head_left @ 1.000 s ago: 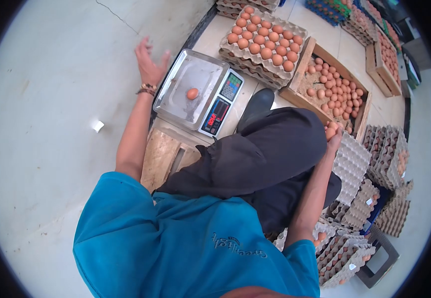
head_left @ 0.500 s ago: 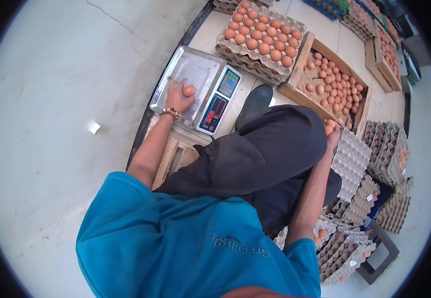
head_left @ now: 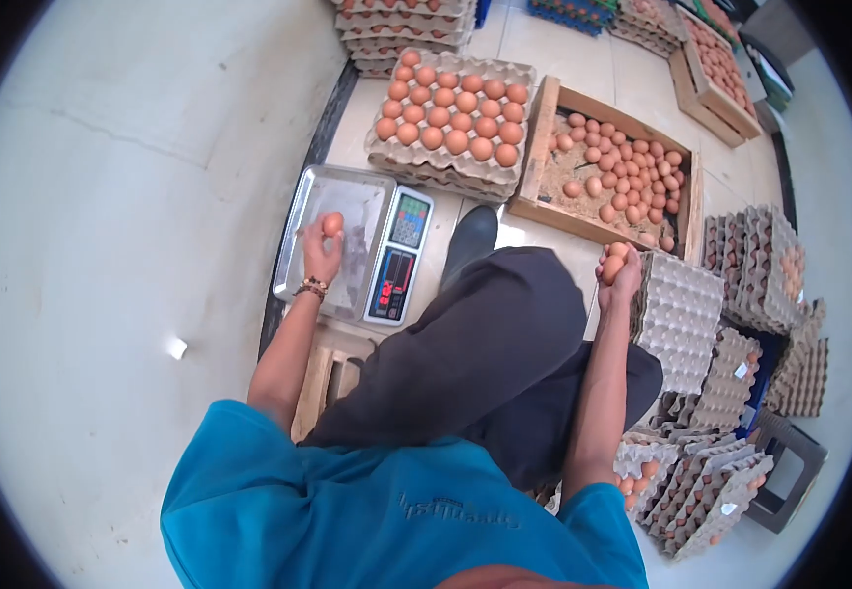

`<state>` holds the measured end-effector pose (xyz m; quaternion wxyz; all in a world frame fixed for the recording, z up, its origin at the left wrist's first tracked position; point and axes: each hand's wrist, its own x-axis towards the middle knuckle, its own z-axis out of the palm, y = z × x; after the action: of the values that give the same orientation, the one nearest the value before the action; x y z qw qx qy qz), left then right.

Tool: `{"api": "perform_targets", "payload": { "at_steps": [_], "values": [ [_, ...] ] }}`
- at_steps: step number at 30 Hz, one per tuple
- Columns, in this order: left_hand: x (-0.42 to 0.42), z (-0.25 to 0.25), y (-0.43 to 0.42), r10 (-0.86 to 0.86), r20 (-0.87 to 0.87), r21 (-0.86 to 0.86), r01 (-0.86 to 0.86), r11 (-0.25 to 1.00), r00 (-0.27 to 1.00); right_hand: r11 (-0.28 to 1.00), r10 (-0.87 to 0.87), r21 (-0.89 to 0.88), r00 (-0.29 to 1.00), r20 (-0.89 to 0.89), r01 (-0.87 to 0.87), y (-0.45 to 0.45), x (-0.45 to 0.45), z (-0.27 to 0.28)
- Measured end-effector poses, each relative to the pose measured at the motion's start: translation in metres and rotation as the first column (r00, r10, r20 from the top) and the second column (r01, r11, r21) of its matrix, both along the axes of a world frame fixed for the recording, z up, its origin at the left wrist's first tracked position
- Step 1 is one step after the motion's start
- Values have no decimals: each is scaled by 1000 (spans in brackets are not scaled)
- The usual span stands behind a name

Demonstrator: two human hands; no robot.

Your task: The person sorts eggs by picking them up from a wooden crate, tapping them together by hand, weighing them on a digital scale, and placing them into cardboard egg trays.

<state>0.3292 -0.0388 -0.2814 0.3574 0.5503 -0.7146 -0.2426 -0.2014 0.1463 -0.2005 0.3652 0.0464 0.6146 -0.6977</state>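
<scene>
My left hand (head_left: 321, 259), with a beaded bracelet at the wrist, has its fingers closed around a brown egg (head_left: 332, 224). Hand and egg are over the metal pan (head_left: 362, 211) of a digital scale (head_left: 398, 257). Red digits glow on the scale's display, too blurred to read. On the other side, my right hand (head_left: 624, 282) holds brown eggs (head_left: 614, 263) in its curled fingers; at least two show. That hand is beside a stack of grey egg trays (head_left: 679, 314) and near the front corner of a wooden box (head_left: 583, 221).
Many loose eggs (head_left: 632, 167) lie on husk-like bedding in the box. A stack of filled egg cartons (head_left: 450, 116) stands behind the scale. My bent knee (head_left: 544, 285) and dark boot (head_left: 473, 238) are between my hands. More cartons (head_left: 701, 496) are piled at the right.
My left hand has gone from resting on the pan beside the egg to gripping it. My right hand still holds its eggs. The view has shifted, and the display reading looks different.
</scene>
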Motion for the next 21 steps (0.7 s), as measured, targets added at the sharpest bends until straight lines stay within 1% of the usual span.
{"api": "perform_targets", "payload": {
  "at_steps": [1, 2, 3, 5, 7, 9, 10, 13, 16, 17, 20, 21],
  "values": [
    [-19, 20, -14, 15, -185, 16, -12, 1000, 983, 1000, -10, 5, 1000, 1, 10, -2, 3, 7],
    [-35, 45, -32, -19, -130, -31, 15, 999, 991, 1000, -16, 10, 1000, 4, 16, -5, 4, 13],
    [-51, 69, -55, -48, -72, -78, 42, 996, 996, 999, -26, -20, 999, 34, 26, -8, 3, 14],
    [-86, 96, -108, -168, -108, -207, 143, 968, 980, 997, -14, -71, 1000, 14, 15, -15, 6, 24],
    [-129, 129, -156, -287, -114, -242, 254, 937, 951, 994, -10, -108, 1000, -20, 8, -23, 9, 36],
    [-167, 139, -205, -359, -133, -202, 330, 922, 924, 992, -13, -126, 998, -59, 5, -28, 12, 44],
    [-185, 144, -225, -396, -141, -181, 369, 911, 907, 990, -20, -143, 998, -52, 12, -30, 12, 47],
    [-229, 148, -272, -370, 171, -130, 393, 910, 913, 978, -34, -207, 998, -48, 24, -38, 9, 53],
    [-258, 132, -302, -362, 389, -129, 439, 889, 847, 955, -18, -297, 997, -71, -4, -46, 6, 59],
    [-264, 124, -309, -357, 439, -116, 446, 887, 824, 946, -1, -323, 997, -76, -24, -49, 5, 60],
    [-278, 99, -331, -353, 468, 16, 391, 920, 810, 922, 68, -379, 996, -52, -83, -51, 7, 65],
    [-285, 98, -326, -342, 580, 27, 402, 915, 740, 901, 103, -424, 995, 0, -94, -51, 8, 66]
  ]
}}
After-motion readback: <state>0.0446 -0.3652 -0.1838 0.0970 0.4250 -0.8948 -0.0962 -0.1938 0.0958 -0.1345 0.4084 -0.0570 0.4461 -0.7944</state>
